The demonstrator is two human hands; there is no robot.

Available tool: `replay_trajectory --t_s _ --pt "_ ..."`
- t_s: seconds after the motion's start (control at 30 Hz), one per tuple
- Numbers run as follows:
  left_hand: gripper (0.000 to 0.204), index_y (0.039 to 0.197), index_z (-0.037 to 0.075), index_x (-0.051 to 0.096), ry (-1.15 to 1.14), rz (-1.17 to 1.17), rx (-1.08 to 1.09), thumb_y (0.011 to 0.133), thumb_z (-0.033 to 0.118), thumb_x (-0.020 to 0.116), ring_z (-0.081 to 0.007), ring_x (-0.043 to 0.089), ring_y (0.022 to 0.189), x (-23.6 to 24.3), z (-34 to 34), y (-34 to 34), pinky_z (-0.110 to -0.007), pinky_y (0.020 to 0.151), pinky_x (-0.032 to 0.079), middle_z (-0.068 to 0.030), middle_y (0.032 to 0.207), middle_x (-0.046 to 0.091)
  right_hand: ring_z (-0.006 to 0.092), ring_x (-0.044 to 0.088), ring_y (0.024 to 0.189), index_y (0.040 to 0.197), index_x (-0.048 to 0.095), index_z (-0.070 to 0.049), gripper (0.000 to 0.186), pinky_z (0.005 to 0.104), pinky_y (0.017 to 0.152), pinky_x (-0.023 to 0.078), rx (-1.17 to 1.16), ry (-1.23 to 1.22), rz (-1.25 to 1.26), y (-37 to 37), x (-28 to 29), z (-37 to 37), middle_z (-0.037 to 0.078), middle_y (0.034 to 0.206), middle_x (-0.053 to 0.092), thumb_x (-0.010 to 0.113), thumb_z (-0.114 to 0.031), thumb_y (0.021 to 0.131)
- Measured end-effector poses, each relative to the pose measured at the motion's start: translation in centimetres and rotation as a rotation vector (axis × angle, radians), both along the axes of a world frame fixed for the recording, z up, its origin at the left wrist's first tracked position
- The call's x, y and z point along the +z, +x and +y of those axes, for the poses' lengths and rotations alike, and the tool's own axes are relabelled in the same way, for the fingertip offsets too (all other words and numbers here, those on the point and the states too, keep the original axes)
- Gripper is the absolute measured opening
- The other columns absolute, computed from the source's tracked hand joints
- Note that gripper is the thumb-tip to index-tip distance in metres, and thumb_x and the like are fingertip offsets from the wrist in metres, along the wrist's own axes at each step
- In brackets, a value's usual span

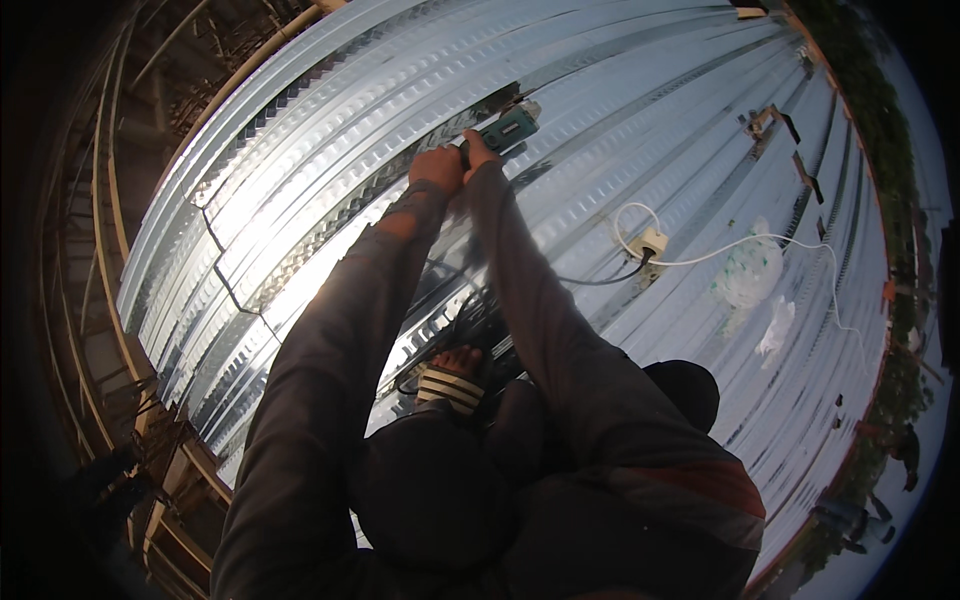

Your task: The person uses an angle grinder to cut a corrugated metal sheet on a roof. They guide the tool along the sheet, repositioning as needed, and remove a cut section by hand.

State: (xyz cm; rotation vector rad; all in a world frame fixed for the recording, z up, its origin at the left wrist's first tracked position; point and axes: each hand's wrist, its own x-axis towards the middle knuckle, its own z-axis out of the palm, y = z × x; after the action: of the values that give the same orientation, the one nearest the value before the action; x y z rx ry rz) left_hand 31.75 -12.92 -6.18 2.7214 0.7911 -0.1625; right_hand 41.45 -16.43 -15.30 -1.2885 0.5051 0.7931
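Observation:
Ahead of me, both arms reach out to a green corded power tool that looks like an angle grinder. My right hand is closed round the rear of its body. My left hand is closed right beside it, at the tool's back end; the part in its grip is hidden by the fingers. The tool's pale metal head points away to the right, low over the ribbed metal sheets. Whether it touches them I cannot tell. A dark gap or strip shows by the head.
A dark cable runs to a socket block with a white cord. Nearby lie a plastic bag and a crumpled white piece. My sandalled foot stands among dark cables. Timber framing lies beyond the left edge; several people are far right.

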Motion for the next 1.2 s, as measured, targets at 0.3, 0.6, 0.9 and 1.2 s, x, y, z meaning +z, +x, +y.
replay_trajectory --t_s 0.3,0.6,0.9,1.2 --pt "0.029 0.105 0.006 0.063 -0.013 0.015 -0.012 0.088 0.029 0.06 -0.0372 0.07 0.09 -0.4 0.0 -0.3 -0.046 0.076 0.056 -0.0188 0.095 0.071 0.0264 0.063 0.102 0.128 0.054 0.01 0.088 0.0393 0.08 0.054 -0.023 -0.081 -0.078 -0.6 -0.4 0.0 0.019 0.123 0.061 0.084 -0.047 0.067" --pt "0.029 0.106 0.005 0.063 -0.018 0.045 0.001 0.089 0.028 0.059 -0.0371 0.07 0.09 -0.8 0.4 -1.2 -0.047 0.076 0.056 -0.0188 0.096 0.071 0.0256 0.067 0.081 0.124 0.054 0.01 0.085 0.0355 0.057 0.055 0.041 -0.131 -0.092 -1.5 -0.7 0.5 0.019 0.113 0.064 0.082 -0.048 0.068" --pt "0.026 0.106 0.006 0.064 -0.026 0.058 0.026 0.088 0.024 0.059 -0.0362 0.07 0.093 -0.4 0.4 -1.9 -0.046 0.078 0.057 -0.0187 0.099 0.071 0.0277 0.065 0.092 0.127 0.05 0.011 0.086 0.0398 0.07 0.056 -0.027 -0.05 -0.094 -2.5 -0.3 0.6 0.02 0.117 0.063 0.084 -0.042 0.068" --pt "0.025 0.102 0.005 0.065 -0.023 0.032 -0.004 0.087 0.024 0.06 -0.036 0.071 0.09 -0.5 0.6 -2.5 -0.046 0.075 0.057 -0.0189 0.096 0.071 0.0299 0.063 0.102 0.129 0.047 0.011 0.087 0.0426 0.08 0.055 -0.084 0.012 -0.073 -3.3 -0.2 0.6 0.022 0.125 0.059 0.085 -0.038 0.067"
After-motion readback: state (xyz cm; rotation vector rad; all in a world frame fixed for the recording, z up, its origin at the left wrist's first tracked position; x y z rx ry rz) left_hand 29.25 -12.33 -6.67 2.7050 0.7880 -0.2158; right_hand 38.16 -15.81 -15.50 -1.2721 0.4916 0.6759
